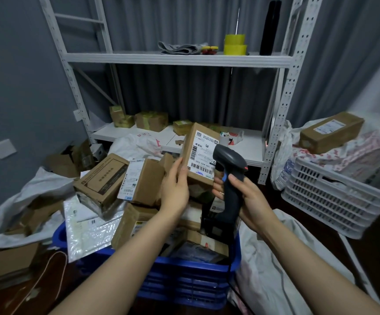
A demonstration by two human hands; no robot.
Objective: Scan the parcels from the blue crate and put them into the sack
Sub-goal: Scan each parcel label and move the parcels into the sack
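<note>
Centrally, left hand (175, 189), parcel (198, 153) marked "159 A03 030", right hand (250, 196) gripping scanner (230, 156)

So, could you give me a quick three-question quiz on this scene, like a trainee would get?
1. True or false: the left hand holds a parcel with its label facing the camera.
2. What does the right hand grip? A) phone B) scanner C) knife
3. What colour is the crate below the hands?

Key: 1 true; 2 B; 3 blue.
</note>
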